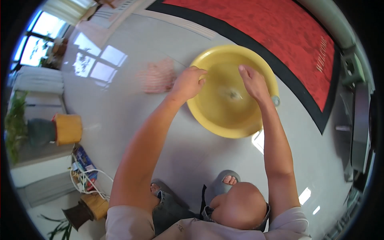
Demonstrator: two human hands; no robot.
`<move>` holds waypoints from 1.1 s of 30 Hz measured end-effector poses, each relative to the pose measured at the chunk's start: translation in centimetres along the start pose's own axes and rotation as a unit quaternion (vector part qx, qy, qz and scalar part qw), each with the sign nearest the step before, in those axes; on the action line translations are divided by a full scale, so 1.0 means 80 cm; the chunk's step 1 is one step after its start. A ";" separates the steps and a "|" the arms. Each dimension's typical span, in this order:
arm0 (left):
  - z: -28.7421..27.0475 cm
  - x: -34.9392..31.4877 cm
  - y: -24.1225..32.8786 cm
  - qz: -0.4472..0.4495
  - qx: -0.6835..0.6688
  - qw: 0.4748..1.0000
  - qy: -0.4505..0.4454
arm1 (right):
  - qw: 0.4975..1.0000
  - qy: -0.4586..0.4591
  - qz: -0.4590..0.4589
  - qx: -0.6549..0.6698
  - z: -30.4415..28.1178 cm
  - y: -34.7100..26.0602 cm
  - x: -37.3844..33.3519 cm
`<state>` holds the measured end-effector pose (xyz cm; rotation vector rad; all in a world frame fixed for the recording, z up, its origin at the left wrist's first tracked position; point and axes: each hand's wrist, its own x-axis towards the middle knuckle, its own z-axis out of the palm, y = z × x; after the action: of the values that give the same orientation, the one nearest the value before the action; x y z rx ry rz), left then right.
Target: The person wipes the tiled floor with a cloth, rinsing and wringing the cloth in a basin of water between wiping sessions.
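A round yellow basin [224, 131] stands on the floor in front of me. It seems to hold water, with a small pale spot [233, 94] near its middle that I cannot make out. Over the basin's left rim is my left hand [188, 83], its fingers bent and apart from the thumb, with nothing visible in them. Just left of this hand a pink-and-white striped cloth [159, 76] looks blurred; whether it touches the hand is unclear. Above the basin's right side hovers my right hand [255, 83], loosely curled, fingers apart and holding nothing visible.
Beyond the basin lies a red mat [276, 32] with a black border. A grey round piece [276, 101] sits at the basin's right rim. On the left are a yellow-orange plant stand [68, 129] and white cables [86, 172]. My slippered foot [226, 182] is below.
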<state>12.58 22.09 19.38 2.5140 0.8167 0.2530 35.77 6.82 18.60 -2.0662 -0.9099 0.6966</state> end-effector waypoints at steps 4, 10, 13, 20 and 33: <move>-0.070 0.002 -0.057 -0.008 0.087 0.996 0.015 | 0.991 -0.081 -0.107 -0.022 0.023 -0.047 0.037; -0.155 -0.089 -0.140 -0.183 0.166 0.966 -0.074 | 0.939 -0.237 -0.238 -0.074 0.132 -0.153 0.044; -0.163 -0.138 -0.170 -0.217 0.190 0.951 -0.112 | 0.907 -0.291 -0.282 -0.115 0.214 -0.188 0.041; -0.150 -0.223 -0.251 -0.237 0.185 0.926 -0.226 | 0.856 -0.364 -0.293 -0.221 0.403 -0.212 0.056; -0.100 -0.248 -0.506 -0.232 0.115 0.965 0.035 | 0.856 -0.147 -0.182 -0.462 0.491 -0.131 0.014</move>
<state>-26.33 42.00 5.63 2.4360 1.5053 0.0899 4.63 29.00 4.78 -2.4788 -2.0577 0.3853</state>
